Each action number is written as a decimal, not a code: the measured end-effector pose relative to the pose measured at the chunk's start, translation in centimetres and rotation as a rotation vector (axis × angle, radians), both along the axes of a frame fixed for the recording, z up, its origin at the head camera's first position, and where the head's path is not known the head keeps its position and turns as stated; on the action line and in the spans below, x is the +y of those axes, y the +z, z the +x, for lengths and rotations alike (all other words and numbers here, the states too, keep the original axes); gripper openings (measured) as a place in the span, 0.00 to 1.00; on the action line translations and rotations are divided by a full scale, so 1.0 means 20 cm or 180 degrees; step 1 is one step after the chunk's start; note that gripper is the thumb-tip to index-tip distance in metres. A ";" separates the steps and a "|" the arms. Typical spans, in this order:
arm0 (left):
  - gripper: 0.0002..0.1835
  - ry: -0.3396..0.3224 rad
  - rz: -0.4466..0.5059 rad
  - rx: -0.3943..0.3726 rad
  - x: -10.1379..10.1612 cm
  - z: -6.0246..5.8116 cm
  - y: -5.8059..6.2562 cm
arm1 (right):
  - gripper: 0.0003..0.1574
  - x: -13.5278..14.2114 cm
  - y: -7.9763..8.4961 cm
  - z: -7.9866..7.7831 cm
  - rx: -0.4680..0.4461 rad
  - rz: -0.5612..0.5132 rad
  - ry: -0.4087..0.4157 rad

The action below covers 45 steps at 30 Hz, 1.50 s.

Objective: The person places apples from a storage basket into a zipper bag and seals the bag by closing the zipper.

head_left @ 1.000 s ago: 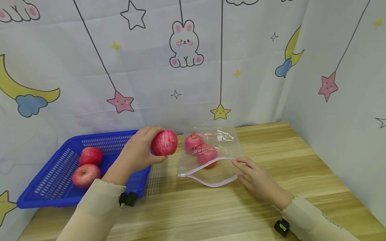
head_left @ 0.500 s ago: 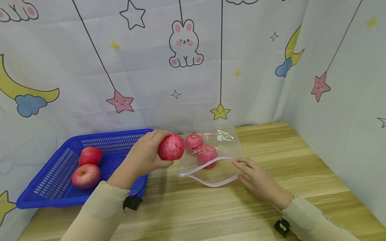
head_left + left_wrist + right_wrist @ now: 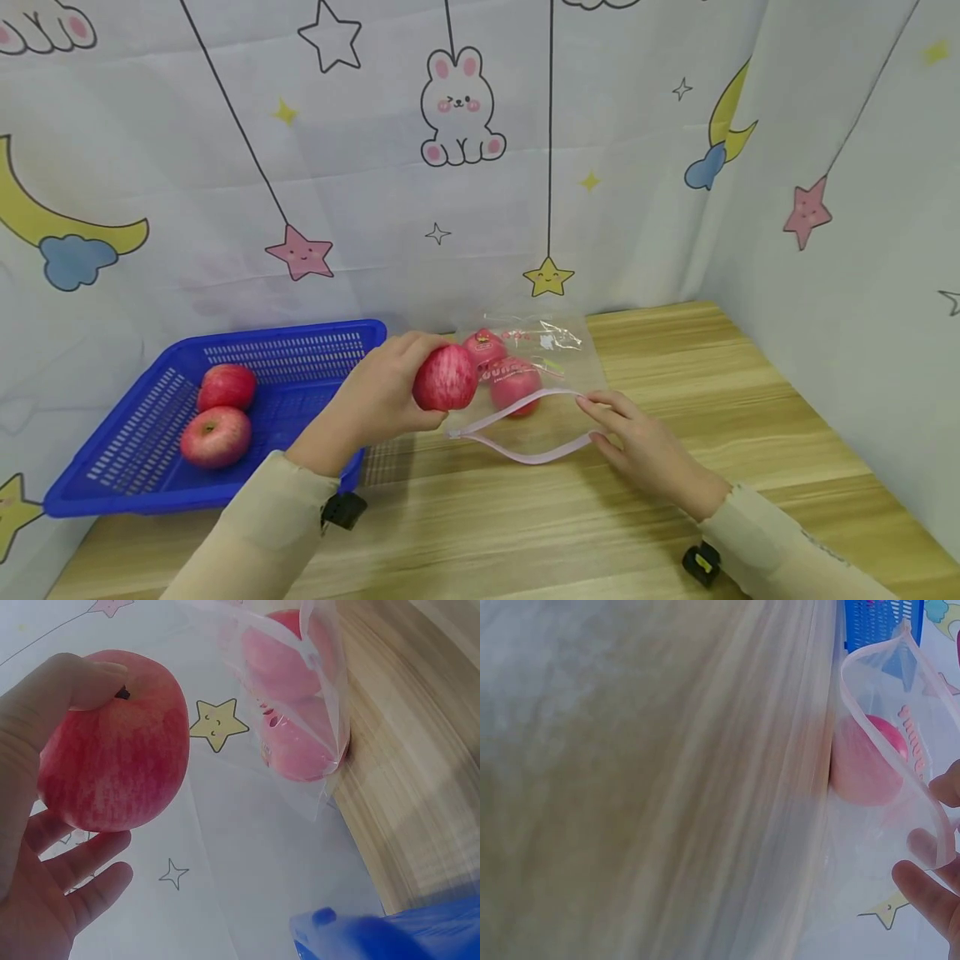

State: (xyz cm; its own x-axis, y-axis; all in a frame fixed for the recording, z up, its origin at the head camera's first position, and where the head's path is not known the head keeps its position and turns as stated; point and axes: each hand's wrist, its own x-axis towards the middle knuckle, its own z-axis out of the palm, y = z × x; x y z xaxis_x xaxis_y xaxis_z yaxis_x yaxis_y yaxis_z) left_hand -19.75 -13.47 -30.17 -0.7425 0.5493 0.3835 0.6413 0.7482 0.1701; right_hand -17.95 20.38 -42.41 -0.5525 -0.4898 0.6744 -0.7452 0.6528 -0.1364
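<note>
In the head view, my left hand grips a red apple above the table, left of the bag's mouth. Its thumb presses near the stem in the left wrist view, with the other fingers around the far side of the apple. A clear zip bag with pink edging lies on the table, two apples inside. My right hand holds the right end of its mouth, which gapes. In the right wrist view, the thumb and fingertips are at the pink rim.
A blue plastic basket stands at the left with two apples in it. Behind the wooden table hangs a white curtain printed with stars and a rabbit. A pale slider sits at the bag's left corner.
My left hand has carried the apple rightward and slightly down, from beside the basket to the bag's left edge. The right hand and the bag have stayed in place.
</note>
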 end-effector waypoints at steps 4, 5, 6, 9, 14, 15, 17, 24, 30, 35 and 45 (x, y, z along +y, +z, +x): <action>0.42 -0.0048 -0.0048 -0.0008 0.02 0.00 -0.01 | 0.39 0.00 0.00 0.00 0.0003 0.0012 -0.0002; 0.42 -0.0058 -0.0062 -0.0009 0.03 0.00 -0.02 | 0.40 0.00 0.00 0.00 0.0010 0.0015 0.0002; 0.42 -0.0073 -0.0070 -0.0005 0.03 0.01 -0.02 | 0.40 0.01 0.00 0.00 0.0018 0.0020 0.0005; 0.43 -0.0107 -0.0083 -0.0005 0.04 0.01 -0.03 | 0.40 0.00 0.00 -0.01 0.0037 0.0030 0.0012; 0.43 -0.0118 -0.0132 -0.0044 0.06 0.02 -0.05 | 0.40 0.00 0.00 -0.01 0.0060 0.0040 0.0025; 0.43 -0.0112 -0.0146 -0.0064 0.06 0.02 -0.06 | 0.40 0.00 0.00 -0.01 0.0068 0.0039 0.0030; 0.43 -0.0101 -0.0160 -0.0114 0.07 0.02 -0.06 | 0.40 0.00 0.00 -0.01 0.0076 0.0039 0.0036; 0.44 0.0004 -0.0178 -0.0338 0.10 0.05 -0.07 | 0.39 0.00 0.01 -0.01 0.0101 0.0030 0.0060; 0.44 -0.0062 -0.0144 -0.0473 0.13 0.06 -0.07 | 0.38 0.00 0.00 -0.01 0.0125 0.0043 0.0062; 0.43 -0.0136 -0.0152 -0.0528 0.14 0.07 -0.08 | 0.39 0.00 0.00 -0.01 0.0102 0.0059 0.0035; 0.43 -0.0220 -0.0203 -0.0542 0.17 0.09 -0.09 | 0.38 -0.01 0.00 0.00 -0.0022 0.0094 -0.0044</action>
State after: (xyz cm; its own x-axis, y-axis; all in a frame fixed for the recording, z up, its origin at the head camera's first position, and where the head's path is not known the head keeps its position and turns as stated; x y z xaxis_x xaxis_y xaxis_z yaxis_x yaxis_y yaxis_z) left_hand -17.94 -10.05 -32.00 -0.7533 0.6204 0.2181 0.6576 0.7161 0.2342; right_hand -17.96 20.23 -42.34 -0.5641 -0.5017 0.6559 -0.7351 0.6669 -0.1221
